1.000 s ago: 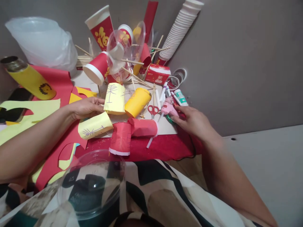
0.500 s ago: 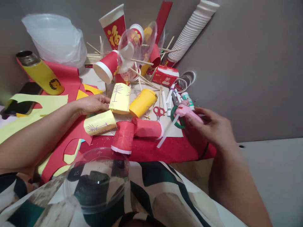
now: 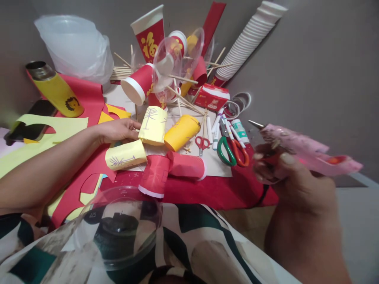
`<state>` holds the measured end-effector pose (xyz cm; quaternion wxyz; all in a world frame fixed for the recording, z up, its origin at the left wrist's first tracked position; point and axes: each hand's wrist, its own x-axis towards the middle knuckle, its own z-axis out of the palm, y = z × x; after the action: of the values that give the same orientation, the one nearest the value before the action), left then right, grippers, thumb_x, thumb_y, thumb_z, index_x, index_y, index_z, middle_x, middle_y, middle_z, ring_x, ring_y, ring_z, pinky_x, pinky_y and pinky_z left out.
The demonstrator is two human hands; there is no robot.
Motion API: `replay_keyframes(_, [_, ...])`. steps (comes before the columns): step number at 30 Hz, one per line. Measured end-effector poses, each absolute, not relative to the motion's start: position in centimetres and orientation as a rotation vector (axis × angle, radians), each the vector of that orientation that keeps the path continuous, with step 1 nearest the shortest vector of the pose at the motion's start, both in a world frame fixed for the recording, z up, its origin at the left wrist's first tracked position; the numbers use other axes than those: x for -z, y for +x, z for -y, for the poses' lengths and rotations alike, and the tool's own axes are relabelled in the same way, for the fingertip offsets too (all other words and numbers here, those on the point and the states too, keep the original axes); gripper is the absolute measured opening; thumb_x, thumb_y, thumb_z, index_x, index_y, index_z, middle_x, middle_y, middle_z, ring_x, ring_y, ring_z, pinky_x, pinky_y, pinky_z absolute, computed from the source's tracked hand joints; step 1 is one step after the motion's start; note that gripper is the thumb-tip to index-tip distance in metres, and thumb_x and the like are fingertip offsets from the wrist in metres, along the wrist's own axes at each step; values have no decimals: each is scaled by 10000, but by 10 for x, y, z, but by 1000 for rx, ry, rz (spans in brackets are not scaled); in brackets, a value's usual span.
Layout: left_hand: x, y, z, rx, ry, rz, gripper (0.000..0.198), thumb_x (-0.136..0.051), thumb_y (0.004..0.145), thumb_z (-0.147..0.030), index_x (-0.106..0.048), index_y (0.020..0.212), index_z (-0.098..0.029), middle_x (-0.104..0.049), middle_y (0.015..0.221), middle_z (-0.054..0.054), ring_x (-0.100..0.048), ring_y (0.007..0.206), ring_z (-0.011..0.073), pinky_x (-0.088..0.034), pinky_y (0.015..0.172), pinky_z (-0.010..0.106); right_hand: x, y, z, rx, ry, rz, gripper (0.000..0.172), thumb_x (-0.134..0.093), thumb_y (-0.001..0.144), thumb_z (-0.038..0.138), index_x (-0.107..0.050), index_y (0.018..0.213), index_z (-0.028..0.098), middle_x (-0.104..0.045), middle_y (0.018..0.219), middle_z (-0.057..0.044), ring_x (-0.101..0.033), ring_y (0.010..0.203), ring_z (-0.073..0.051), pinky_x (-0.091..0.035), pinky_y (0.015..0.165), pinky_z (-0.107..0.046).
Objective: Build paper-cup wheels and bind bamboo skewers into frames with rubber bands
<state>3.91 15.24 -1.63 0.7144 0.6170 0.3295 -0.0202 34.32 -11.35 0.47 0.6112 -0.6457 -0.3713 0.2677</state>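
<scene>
My right hand (image 3: pixel 291 179) is raised close to the camera at the right, fingers wrapped round a pink glue gun (image 3: pixel 299 148) whose metal tip points left. My left hand (image 3: pixel 117 130) lies on the table, fingertips touching a pale yellow paper-wrapped cup (image 3: pixel 153 125) with a drawn branch. A second pale yellow cup (image 3: pixel 126 154) lies just below that hand. An orange-yellow cup (image 3: pixel 181 132) and two red paper-wrapped cups (image 3: pixel 170 169) lie beside them.
Green and orange scissors (image 3: pixel 232 152), small red scissors (image 3: pixel 202 142), markers (image 3: pixel 217 126) and tape rolls (image 3: pixel 239 103) lie at the right. Red printed cups, sticks and a white cup stack (image 3: pixel 251 37) crowd the back. A clear plastic lid (image 3: pixel 118 228) rests on my lap.
My right hand lifted the pink glue gun off the table and brought it up and right, close to the camera. The left hand stayed on the yellow cup.
</scene>
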Motion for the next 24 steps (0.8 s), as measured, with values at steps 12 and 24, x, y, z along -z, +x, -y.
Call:
replay_keyframes(12, [9,38,-151,150,1324,-709,381,-885,642,-165,-826,1014,-219,-801,775,41,-773,792,233,-591,695,247,-35,307,80,-504,-1424,1821,459,-631,977,274,-635,1376,502,-699,1358,81,-739,1117,-227,-632,974,-357])
replay_keyframes(24, [8,35,-149,185,1346,-810,212,-822,731,-119,-803,941,-124,-805,813,68,-758,883,250,-590,789,281,-21,287,71,-674,-1369,1670,227,-716,924,403,-787,1135,446,-803,961,36,-778,947,-246,-662,865,-388])
